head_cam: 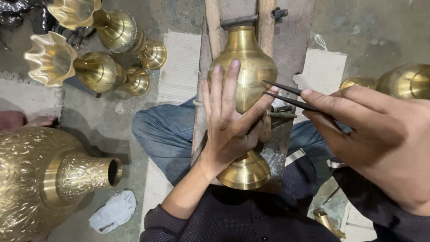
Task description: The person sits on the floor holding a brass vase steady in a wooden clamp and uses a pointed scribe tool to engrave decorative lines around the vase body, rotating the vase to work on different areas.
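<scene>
Big engraved brass vase lies on its side at 8 o'clock, mouth toward centre; looks heavy, ornate surface, not in hand. Wooden frame with a threaded bolt runs from 12 o'clock down over the person's lap. The vase being worked lies along it at centre, neck toward 12, foot toward 6. Plain polished brass: judged rigid, fairly heavy, slick, easily scratched or dented; best held round the belly or at the narrow stem above the foot. Left hand rests flat on the belly, fingers spread and pressing, thumb wrapped round the right flank. Right hand, at 3 o'clock, fingers pinched on a thin dark two-legged tool, its tips touching the vase's right side. Two fluted vases lie at 10 to 11 o'clock, another brass piece at 2. White crumpled bag at 7.
</scene>
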